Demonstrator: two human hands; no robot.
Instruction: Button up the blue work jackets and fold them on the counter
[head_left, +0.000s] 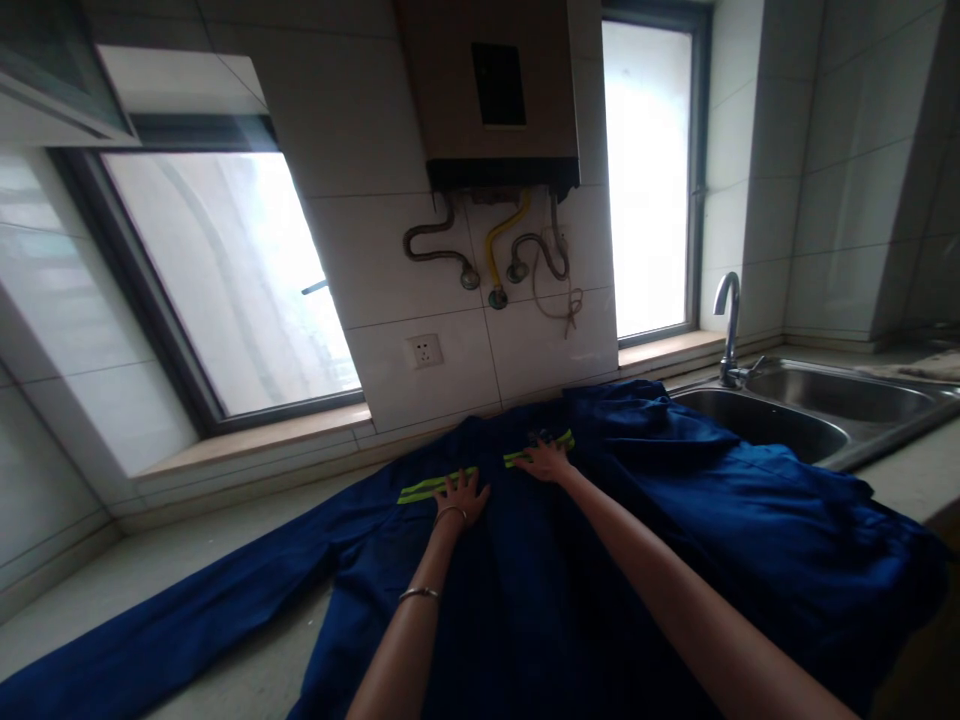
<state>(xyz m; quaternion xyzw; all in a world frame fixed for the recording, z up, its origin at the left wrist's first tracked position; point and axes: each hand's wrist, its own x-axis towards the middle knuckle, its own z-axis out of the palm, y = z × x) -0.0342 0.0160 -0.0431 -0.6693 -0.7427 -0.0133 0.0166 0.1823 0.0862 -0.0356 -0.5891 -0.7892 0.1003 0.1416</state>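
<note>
Fingers (463, 479) spread, grasping nothing, left hand (466, 503) and right hand (551, 463) lie on the jacket (675, 490) at its stripes (421, 491), likely steadying it on the counter (165, 545).

Pale tiled wall (367, 260), bright windows (649, 180)

Place: was a kitchen
Sink (870, 432): was double, with a tap (729, 335)
Wall (360, 250): was tiled, held a water heater (450, 90)

i get white glare from two windows (651, 180) flanking the water heater (442, 90). below it, my feed is dim and slightly soft.
</note>
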